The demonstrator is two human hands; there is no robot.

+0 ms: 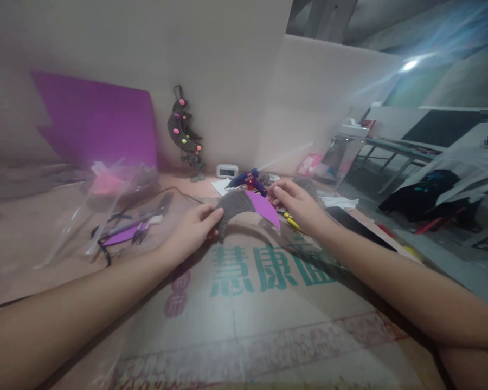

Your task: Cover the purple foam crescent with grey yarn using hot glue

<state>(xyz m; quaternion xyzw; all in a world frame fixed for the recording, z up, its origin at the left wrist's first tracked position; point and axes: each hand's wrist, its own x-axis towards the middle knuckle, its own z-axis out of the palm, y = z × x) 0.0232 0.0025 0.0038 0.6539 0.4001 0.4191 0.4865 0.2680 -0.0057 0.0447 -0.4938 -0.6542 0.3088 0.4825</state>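
Note:
A purple crescent point(262, 208) arches above the printed cardboard; dark grey cord point(238, 207) covers its left part, while the right end is bare. My left hand point(206, 221) grips the covered left end between thumb and fingers. Close by the bare tip is my right hand point(293, 199), its fingertips pinched together; whatever is between them is too small to make out, perhaps the cord's loose end. Just behind the crescent lies a blue glue gun point(244, 179). Yellow-handled pliers or scissors point(291, 221) rest under my right hand, partly hidden.
A finished-looking crescent with pompoms point(183, 127) hangs on the wall beside a purple sheet point(101, 124). A small white digital clock point(227, 171) stands at the back. Tools and purple scraps point(124, 234) lie left, near a plastic bag point(109, 184). A clear container point(341, 151) stands back right.

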